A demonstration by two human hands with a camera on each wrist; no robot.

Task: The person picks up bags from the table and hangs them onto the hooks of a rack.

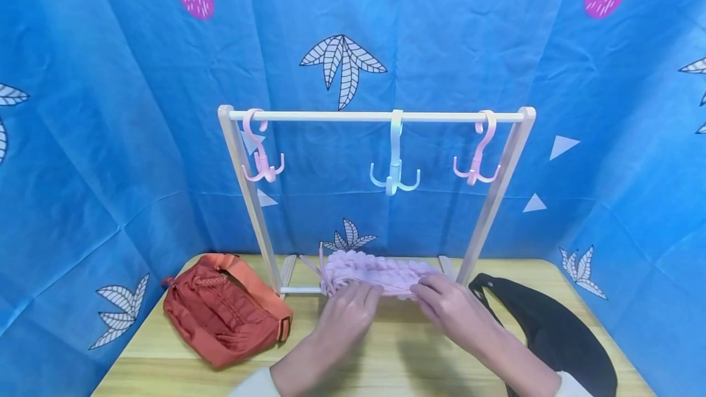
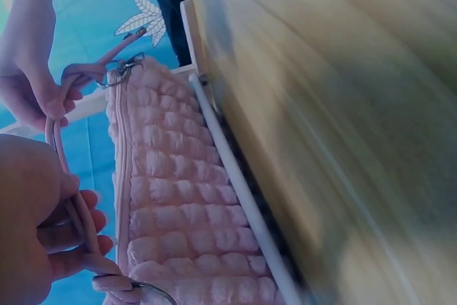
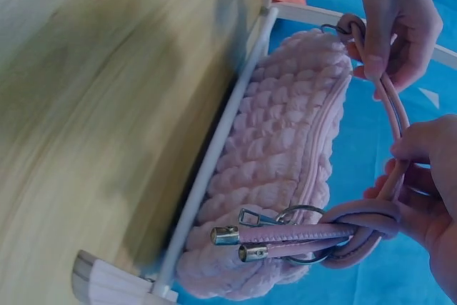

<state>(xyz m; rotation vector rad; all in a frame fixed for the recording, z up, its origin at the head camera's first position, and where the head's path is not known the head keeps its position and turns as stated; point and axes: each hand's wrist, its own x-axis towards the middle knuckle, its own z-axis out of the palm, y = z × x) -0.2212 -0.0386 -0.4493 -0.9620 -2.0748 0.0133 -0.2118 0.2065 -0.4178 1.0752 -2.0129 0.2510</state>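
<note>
A pink puffy, quilted handbag (image 1: 380, 267) is in front of me, between the posts of the rack. Both hands hold its pink strap (image 3: 389, 98). My left hand (image 1: 349, 310) has its fingers curled round the strap near one end ring, as the left wrist view shows. Further along, my right hand (image 3: 432, 183) grips the same strap beside its knotted end, where metal-tipped cord ends and a ring hang. A zip (image 2: 123, 176) runs along the bag's upper edge. In the head view the hands hide most of the strap.
The rack's top bar (image 1: 331, 116) carries a pink hook (image 1: 263, 164) at left, a light blue hook (image 1: 394, 170) near the middle and another pink hook (image 1: 477, 164) at right. A red-orange bag (image 1: 220, 317) lies left on the wooden table (image 1: 149, 366), a black bag (image 1: 557, 329) right.
</note>
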